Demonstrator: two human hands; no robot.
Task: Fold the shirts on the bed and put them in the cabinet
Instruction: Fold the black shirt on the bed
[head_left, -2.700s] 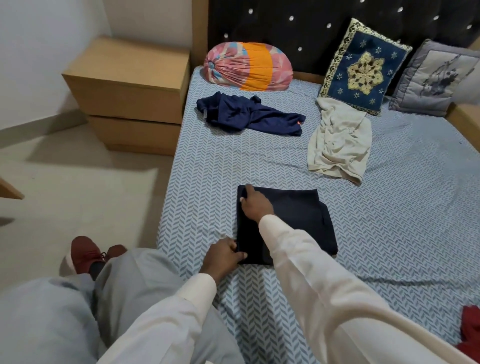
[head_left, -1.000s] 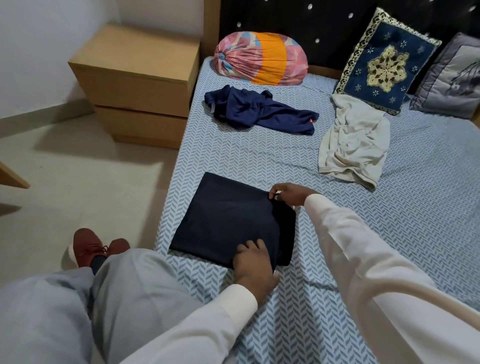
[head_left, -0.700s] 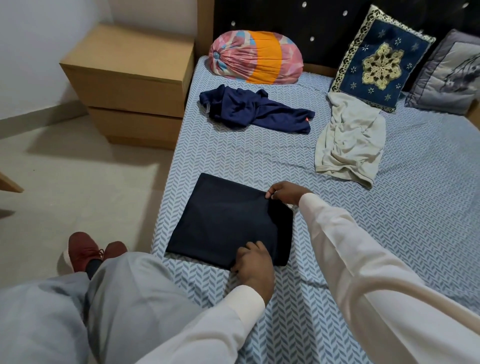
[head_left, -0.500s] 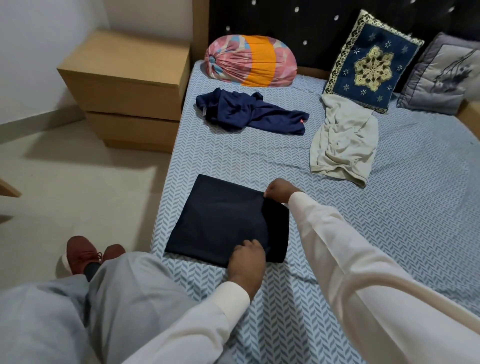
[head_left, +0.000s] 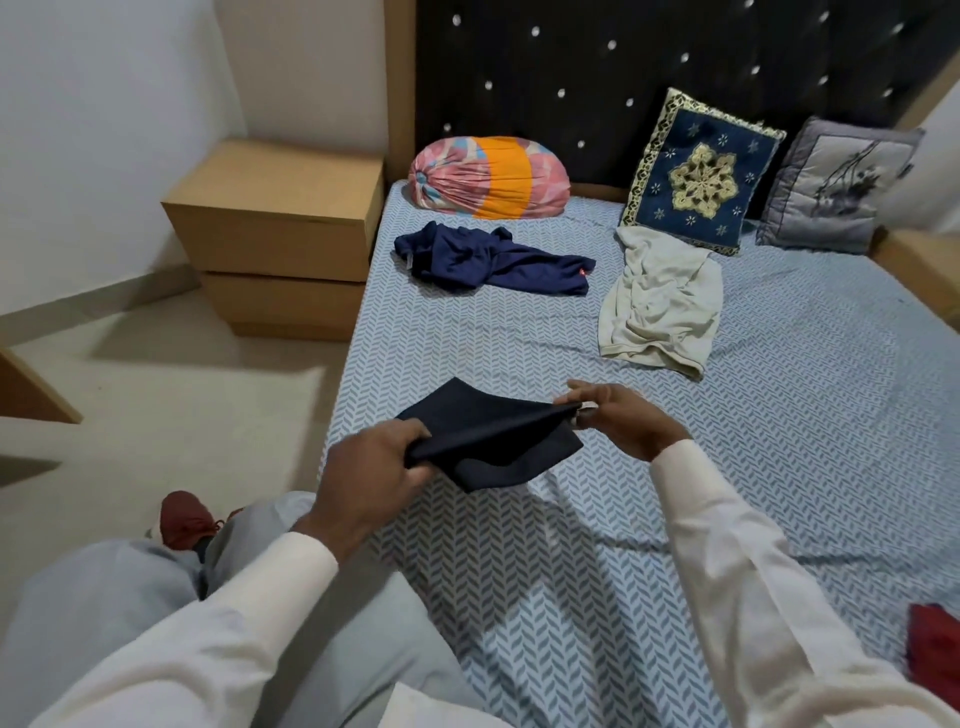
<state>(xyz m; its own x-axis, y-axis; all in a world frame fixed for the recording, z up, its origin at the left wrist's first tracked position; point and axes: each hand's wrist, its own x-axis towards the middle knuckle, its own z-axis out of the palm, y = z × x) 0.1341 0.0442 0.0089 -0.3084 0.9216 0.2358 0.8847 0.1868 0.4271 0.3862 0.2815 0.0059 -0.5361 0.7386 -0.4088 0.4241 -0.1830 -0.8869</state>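
A folded dark navy shirt (head_left: 488, 431) is lifted off the bed near its left edge. My left hand (head_left: 371, 475) grips its near left edge. My right hand (head_left: 613, 421) pinches its far right corner between thumb and fingers. Further up the blue patterned bed (head_left: 779, 415) lie a crumpled navy blue shirt (head_left: 488, 257) and a crumpled cream shirt (head_left: 660, 306). A wooden two-drawer cabinet (head_left: 280, 234) stands on the floor left of the bed, its drawers closed.
A pink and orange bolster (head_left: 488, 176), a blue embroidered cushion (head_left: 701, 171) and a grey cushion (head_left: 836, 184) lean on the dark headboard. A red cloth (head_left: 935, 654) shows at the right edge. My knee and a red shoe (head_left: 182, 517) are beside the bed.
The folded navy shirt lay flat on the bed with both hands at its right edge. Now both hands hold it raised off the sheet, the left hand having shifted to its near left side.
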